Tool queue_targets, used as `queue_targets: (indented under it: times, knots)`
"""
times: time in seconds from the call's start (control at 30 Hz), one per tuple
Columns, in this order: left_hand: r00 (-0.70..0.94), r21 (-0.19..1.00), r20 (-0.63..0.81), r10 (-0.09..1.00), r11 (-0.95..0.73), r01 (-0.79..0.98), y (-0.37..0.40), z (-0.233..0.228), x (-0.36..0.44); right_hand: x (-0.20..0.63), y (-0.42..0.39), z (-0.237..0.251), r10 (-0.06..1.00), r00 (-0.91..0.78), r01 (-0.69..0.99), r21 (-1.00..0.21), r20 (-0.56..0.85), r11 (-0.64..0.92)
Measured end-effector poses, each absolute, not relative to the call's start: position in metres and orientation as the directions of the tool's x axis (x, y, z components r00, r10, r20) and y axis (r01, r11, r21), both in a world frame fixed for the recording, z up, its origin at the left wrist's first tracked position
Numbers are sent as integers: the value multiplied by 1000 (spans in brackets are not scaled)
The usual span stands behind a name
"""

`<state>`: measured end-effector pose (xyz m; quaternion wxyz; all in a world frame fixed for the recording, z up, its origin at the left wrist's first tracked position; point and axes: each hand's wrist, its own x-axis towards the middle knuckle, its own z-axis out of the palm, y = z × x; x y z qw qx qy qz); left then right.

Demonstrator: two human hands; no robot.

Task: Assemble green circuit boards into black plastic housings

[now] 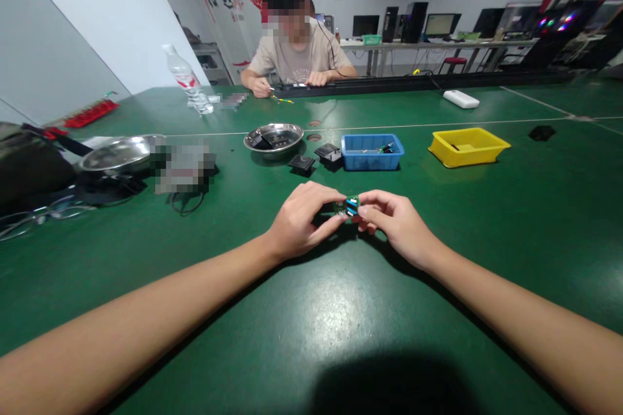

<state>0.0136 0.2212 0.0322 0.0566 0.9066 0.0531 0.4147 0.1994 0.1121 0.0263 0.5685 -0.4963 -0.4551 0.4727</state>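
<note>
My left hand [302, 220] and my right hand [394, 220] meet over the green table [311, 324], fingertips pinching one small part [347, 206] between them. The part is tiny, with green, blue and shiny bits; its exact shape is too small to make out. Both hands hold it just above the table surface, in the middle of the view.
Beyond my hands stand a blue bin [372, 152], a yellow bin [468, 146], a steel bowl [273, 138] and two small black pieces [314, 158]. A larger steel dish [117, 155] and a bag lie left. A person sits across the table, near a water bottle [187, 80].
</note>
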Motion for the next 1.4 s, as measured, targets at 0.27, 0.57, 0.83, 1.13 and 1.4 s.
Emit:
queue_targets:
  times: [0.27, 0.57, 0.83, 1.13, 1.4]
  knots:
    - [653, 139, 748, 119, -990, 22, 222, 33, 13, 206, 108, 27, 913, 59, 474, -816, 404, 330]
    - [672, 166, 723, 162, -984, 59, 223, 34, 14, 211, 111, 26, 893, 123, 486, -811, 433, 326]
    - [651, 153, 740, 168, -985, 81, 225, 33, 14, 212, 111, 24, 886, 148, 474, -818, 440, 327]
    - [652, 160, 737, 178, -983, 87, 224, 34, 14, 211, 110, 26, 877, 129, 524, -782, 463, 336]
    - [655, 160, 735, 176, -983, 85, 224, 34, 15, 212, 109, 26, 870, 115, 552, -759, 480, 345]
